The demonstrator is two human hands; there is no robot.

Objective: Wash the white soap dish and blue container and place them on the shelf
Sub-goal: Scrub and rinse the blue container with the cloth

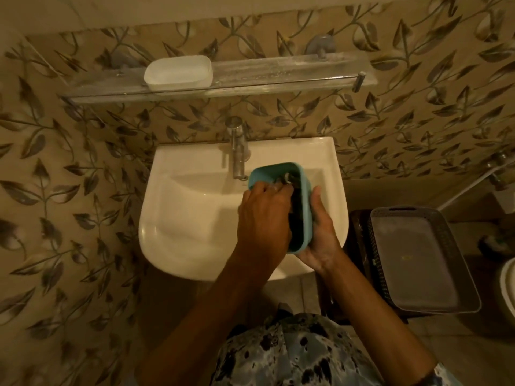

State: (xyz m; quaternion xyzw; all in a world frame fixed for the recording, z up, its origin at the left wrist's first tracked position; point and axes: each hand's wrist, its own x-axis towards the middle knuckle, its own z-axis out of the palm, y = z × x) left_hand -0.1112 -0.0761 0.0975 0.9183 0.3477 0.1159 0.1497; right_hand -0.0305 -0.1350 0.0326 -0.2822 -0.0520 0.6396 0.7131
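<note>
The blue container (278, 174) is held tilted over the right side of the white sink (195, 218), just under the tap's spout. My right hand (320, 240) grips its outer wall and bottom from the right. My left hand (264, 215) reaches into the container's dark inside, with the fingertips hidden in it. The white soap dish (178, 72) stands upright on the left part of the glass shelf (278, 71) above the sink.
A chrome tap (237, 146) rises at the back of the sink. A grey plastic basket (418, 260) sits on a dark stand to the right. Leaf-patterned tiles cover the wall. The shelf has a metal rail along its front edge.
</note>
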